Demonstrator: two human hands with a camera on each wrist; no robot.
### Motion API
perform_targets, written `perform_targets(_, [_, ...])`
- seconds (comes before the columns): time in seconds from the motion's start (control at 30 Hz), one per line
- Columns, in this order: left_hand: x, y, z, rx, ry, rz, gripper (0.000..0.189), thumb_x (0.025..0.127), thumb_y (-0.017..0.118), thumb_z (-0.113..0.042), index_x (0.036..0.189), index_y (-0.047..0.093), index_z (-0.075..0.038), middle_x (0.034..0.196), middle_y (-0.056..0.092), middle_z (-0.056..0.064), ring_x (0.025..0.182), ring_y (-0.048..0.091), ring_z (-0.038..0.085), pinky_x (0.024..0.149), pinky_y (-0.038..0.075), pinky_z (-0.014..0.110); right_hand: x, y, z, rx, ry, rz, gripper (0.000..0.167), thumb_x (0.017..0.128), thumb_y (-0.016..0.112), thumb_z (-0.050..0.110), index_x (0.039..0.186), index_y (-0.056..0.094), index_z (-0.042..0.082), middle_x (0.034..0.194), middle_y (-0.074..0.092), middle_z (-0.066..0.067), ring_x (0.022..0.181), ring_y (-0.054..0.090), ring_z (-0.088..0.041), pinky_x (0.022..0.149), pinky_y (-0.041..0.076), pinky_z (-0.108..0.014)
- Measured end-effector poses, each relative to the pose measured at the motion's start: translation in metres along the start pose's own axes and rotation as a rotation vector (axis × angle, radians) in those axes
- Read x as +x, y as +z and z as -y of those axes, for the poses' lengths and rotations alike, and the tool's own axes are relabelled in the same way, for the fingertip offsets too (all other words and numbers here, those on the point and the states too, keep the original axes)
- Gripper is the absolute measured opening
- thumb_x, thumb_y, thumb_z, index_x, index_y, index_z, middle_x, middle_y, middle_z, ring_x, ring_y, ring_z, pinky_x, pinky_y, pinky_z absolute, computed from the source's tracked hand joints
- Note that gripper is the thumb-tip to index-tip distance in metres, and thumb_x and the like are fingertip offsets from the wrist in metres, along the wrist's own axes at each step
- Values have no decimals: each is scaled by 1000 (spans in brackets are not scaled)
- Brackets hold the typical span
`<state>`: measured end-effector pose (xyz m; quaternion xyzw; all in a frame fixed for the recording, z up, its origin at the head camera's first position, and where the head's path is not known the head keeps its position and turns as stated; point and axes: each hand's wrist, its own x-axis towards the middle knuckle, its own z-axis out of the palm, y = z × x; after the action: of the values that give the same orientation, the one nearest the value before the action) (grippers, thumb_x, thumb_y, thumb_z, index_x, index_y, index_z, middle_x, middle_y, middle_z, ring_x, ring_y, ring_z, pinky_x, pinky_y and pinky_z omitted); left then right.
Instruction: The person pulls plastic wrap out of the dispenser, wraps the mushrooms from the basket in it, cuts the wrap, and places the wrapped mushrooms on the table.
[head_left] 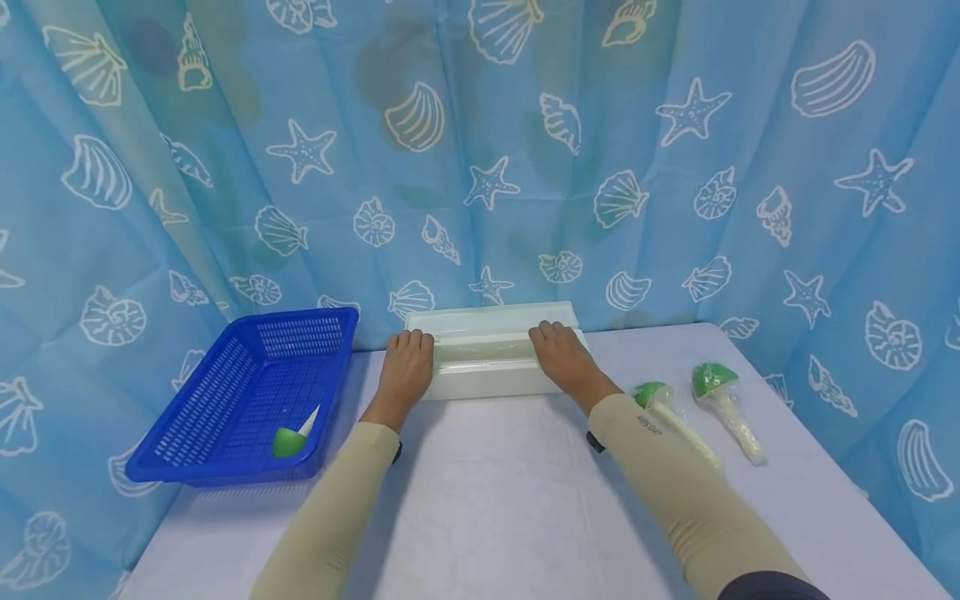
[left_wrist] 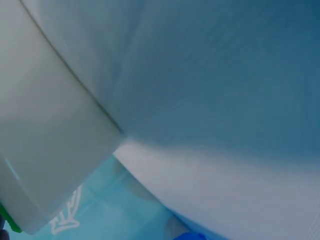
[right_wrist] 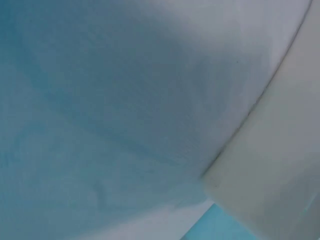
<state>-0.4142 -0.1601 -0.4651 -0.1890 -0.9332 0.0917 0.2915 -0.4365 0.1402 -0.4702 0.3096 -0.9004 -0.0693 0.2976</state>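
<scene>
A long white box (head_left: pixel 480 384) stands near the back edge of the white table, its pale panel raised behind a grey-green inner strip (head_left: pixel 483 351). My left hand (head_left: pixel 407 371) grips its left end, fingers bent over the upper edge. At the right end my right hand (head_left: pixel 566 360) holds on the same way. Both thumbs are hidden. In the left wrist view the glossy box side (left_wrist: pixel 55 115) fills the left, with a narrow green edge (left_wrist: pixel 9 220) at the lower corner. The right wrist view shows the other box end (right_wrist: pixel 270 170) against the table cloth.
A blue plastic basket (head_left: pixel 225 473) stands on the left, holding a piece with a green rounded head (head_left: pixel 288 442) and a white tip. Two plastic-wrapped, ladle-like tools with green heads (head_left: pixel 712 379) (head_left: pixel 651 393) lie on the right. A shell-patterned blue curtain (head_left: pixel 480 217) hangs behind the table.
</scene>
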Motion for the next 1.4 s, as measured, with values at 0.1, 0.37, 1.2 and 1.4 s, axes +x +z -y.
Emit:
perform_targets(0.1, [-2,4,1,2,-12,-79,8,100,42,-4,93,47,-2,85,44,11,80,44,29,74,38,41,-2,3,-2,18,-11,-68,18,91,57,-9,103,44,-3,84,41,-11,67,42,-21,62,45,-31])
perform_targets(0.37, [0,5,5,14,17,-175,10,100,39,-5,91,43,-4,82,39,9,76,39,26,72,35,39,0,0,-16,-20,-102,-172,19,89,58,-13,99,44,-4,81,38,-12,61,42,-20,54,46,-27])
perform_targets(1.2, [-1,-2,1,27,-10,-107,7,95,53,-3,89,48,-2,82,46,10,77,47,28,71,39,39,-13,-18,-13,-29,-153,-16,2,90,61,-2,92,60,-4,86,50,-14,73,45,-24,67,46,-32])
perform_targets(1.4, [-1,-1,0,14,-8,-124,6,94,52,1,91,48,0,81,45,12,75,45,27,68,38,38,-13,-12,-15,7,-73,-142,14,86,64,-10,98,58,-5,88,52,-15,76,51,-26,68,49,-31])
